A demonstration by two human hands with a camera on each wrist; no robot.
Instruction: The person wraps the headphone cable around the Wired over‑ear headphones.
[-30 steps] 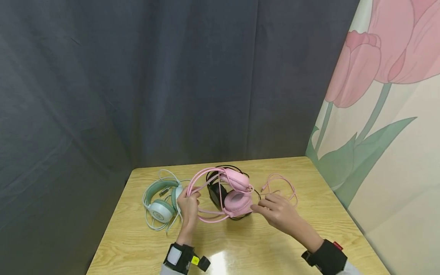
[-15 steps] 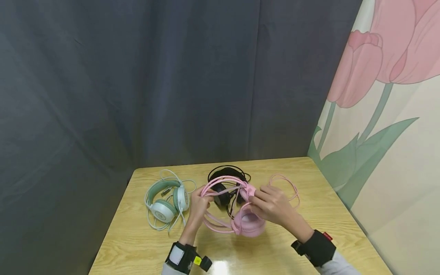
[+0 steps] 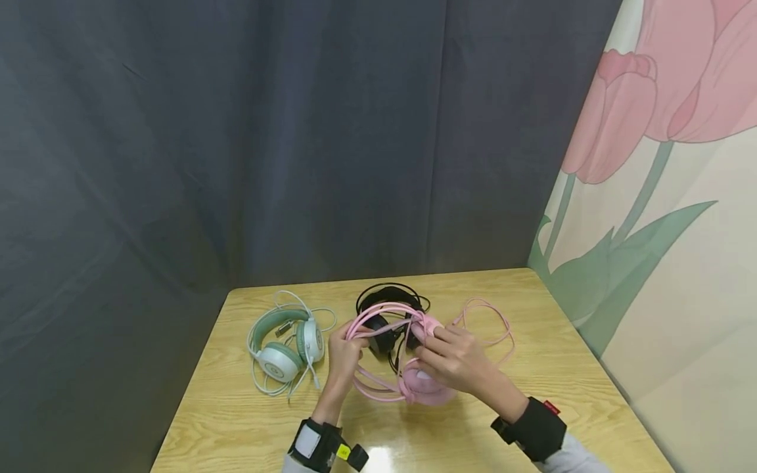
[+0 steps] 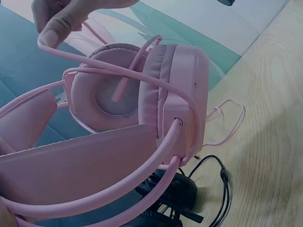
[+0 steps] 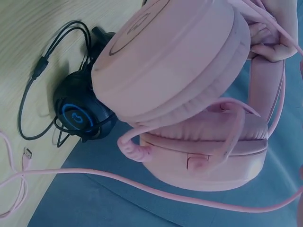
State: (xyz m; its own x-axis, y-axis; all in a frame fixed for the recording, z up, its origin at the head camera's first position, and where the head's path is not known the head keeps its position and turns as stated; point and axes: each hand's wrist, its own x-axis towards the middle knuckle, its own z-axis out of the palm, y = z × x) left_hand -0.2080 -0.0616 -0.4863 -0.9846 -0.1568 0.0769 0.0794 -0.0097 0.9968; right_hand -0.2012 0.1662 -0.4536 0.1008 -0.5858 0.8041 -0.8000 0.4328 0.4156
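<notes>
Pink over-ear headphones [image 3: 426,393] hang above the table, ear cups toward the right. My left hand [image 3: 344,358] grips their headband, and its fingers [image 5: 265,45] show curled round the band in the right wrist view. Beside the ear cups, my right hand [image 3: 455,361] pinches the pink cable [image 4: 111,67] between thumb and fingers. That cable runs across the ear cups in the left wrist view. A short pink microphone boom [image 4: 124,87] lies between the cups. Black headphones [image 5: 78,109] rest on the table behind, partly hidden by the pink pair.
White and green headphones [image 3: 280,361] with a coiled white cable lie on the left of the wooden table [image 3: 236,427]. The pink cable's loose end, with a USB plug [image 5: 27,157], lies at the right. A dark curtain [image 3: 331,144] hangs behind.
The pink headphones have shifted right and nearer, away from the black and white pairs. My right hand has moved left over the ear cups and grasps the cable there.
</notes>
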